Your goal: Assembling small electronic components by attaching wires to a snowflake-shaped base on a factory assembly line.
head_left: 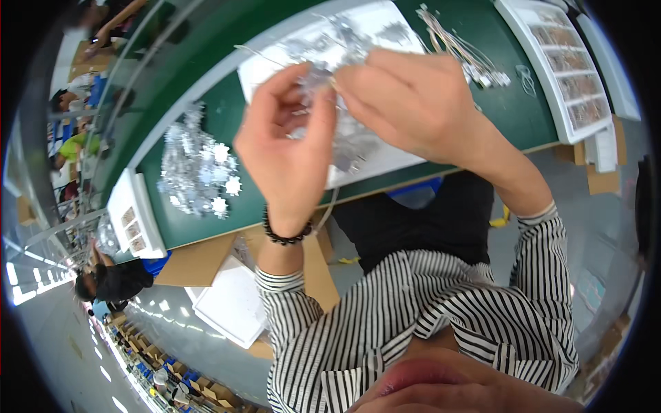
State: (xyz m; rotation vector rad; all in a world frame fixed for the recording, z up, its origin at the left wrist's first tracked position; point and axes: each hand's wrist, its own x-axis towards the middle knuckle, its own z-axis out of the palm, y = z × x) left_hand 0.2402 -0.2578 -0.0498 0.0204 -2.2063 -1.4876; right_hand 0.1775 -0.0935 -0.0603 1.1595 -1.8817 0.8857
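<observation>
Both hands meet over a white board on the green table. My left hand, with a dark bead bracelet at the wrist, pinches a shiny silver snowflake-shaped piece between thumb and fingers. Close against it, my right hand has its thumb and fingertips pressed together at the same piece; its fingertips are partly hidden and slightly blurred. More silver pieces on wires lie beneath and behind the hands. A thin pale cable hangs over the table's near edge below my left hand.
A heap of silver snowflakes lies at left. Far right are thin cables with white connectors and a white compartment tray of small parts. Another white tray stands at the left end. An open cardboard box sits below the edge.
</observation>
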